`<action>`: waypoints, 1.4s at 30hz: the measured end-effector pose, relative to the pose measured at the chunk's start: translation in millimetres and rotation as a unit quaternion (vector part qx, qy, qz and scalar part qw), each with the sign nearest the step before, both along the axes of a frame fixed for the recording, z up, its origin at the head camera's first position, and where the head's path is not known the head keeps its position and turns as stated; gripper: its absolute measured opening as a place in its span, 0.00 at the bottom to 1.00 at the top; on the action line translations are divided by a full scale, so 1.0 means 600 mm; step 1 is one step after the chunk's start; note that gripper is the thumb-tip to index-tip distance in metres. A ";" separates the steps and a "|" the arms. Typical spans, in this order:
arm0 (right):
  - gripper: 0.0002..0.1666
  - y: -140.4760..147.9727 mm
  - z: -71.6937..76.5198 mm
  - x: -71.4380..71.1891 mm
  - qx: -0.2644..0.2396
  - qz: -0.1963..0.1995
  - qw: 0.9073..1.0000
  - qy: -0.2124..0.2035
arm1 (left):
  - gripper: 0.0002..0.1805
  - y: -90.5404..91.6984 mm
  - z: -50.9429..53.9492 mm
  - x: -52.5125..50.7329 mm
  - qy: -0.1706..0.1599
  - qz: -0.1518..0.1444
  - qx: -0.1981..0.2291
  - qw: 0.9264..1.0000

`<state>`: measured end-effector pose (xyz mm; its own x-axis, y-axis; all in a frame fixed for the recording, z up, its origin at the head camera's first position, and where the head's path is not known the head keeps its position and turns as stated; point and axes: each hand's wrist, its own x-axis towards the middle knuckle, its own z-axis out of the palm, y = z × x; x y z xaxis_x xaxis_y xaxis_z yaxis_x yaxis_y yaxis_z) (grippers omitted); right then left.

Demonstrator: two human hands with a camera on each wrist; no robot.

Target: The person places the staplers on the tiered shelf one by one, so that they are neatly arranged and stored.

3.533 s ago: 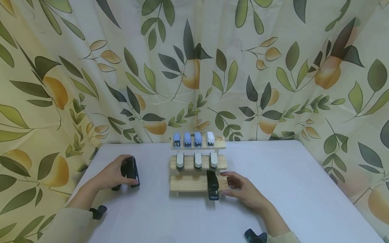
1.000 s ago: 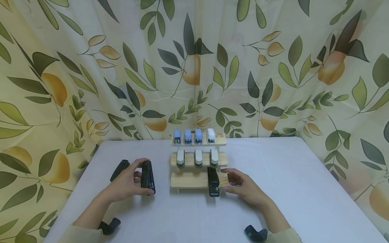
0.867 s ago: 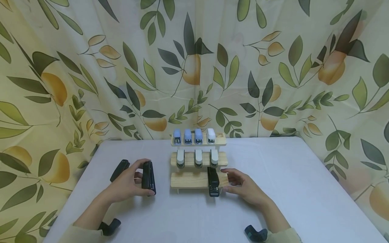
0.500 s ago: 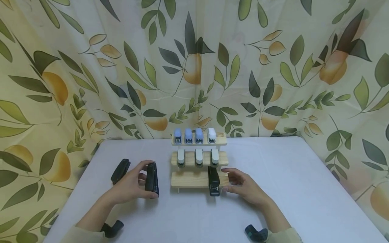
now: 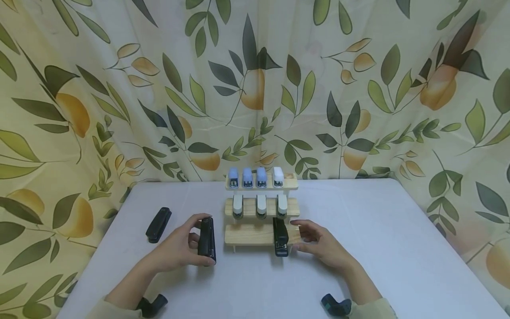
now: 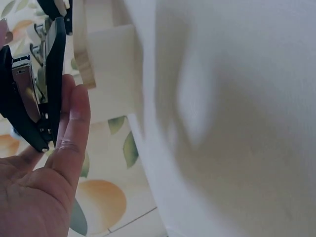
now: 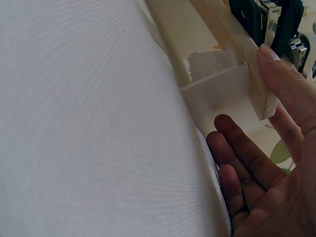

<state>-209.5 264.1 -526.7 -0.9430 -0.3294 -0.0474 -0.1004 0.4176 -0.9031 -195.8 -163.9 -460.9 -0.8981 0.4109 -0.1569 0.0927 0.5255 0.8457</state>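
Note:
My left hand (image 5: 179, 250) grips a black stapler (image 5: 207, 241) by its two ends, just left of a three-tier wooden rack (image 5: 249, 235). In the left wrist view the held stapler (image 6: 55, 61) has its arms spread in a V. My right hand (image 5: 326, 252) holds the right end of the rack's lowest board, thumb at the front edge and index finger behind; its other fingers hang below in the right wrist view. Beside that hand, another black stapler (image 5: 280, 239) sits on the lowest board. A further black stapler (image 5: 158, 225) lies on the table at left.
Three white staplers (image 5: 260, 206) stand on the middle tier. The top tier carries three blue staplers (image 5: 247, 178) and a white one (image 5: 278, 177). White cloth covers the table (image 5: 255, 283). A leaf-and-fruit patterned curtain (image 5: 255, 88) hangs right behind it.
My left hand has carried the held stapler rightward from the table's left side toward the rack, uncovering the stapler left behind. The right hand stays at the lowest board's end.

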 end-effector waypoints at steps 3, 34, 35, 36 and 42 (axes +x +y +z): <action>0.37 0.001 0.000 0.000 0.002 0.001 1.000 0.002 | 0.62 0.004 -0.002 0.002 -0.003 -0.008 0.009 1.000; 0.38 0.001 -0.002 -0.005 -0.002 0.006 1.000 0.014 | 0.62 0.079 -0.014 0.025 -0.045 -0.016 0.039 0.998; 0.38 0.001 -0.001 -0.004 -0.002 0.006 1.000 0.013 | 0.62 0.082 -0.014 0.025 -0.044 -0.016 0.038 0.998; 0.38 0.001 -0.001 -0.004 -0.002 0.006 1.000 0.012 | 0.62 0.085 -0.014 0.026 -0.042 -0.014 0.039 0.998; 0.38 0.001 -0.001 -0.004 0.002 0.004 1.000 0.012 | 0.62 0.100 -0.015 0.030 -0.035 -0.004 0.051 0.998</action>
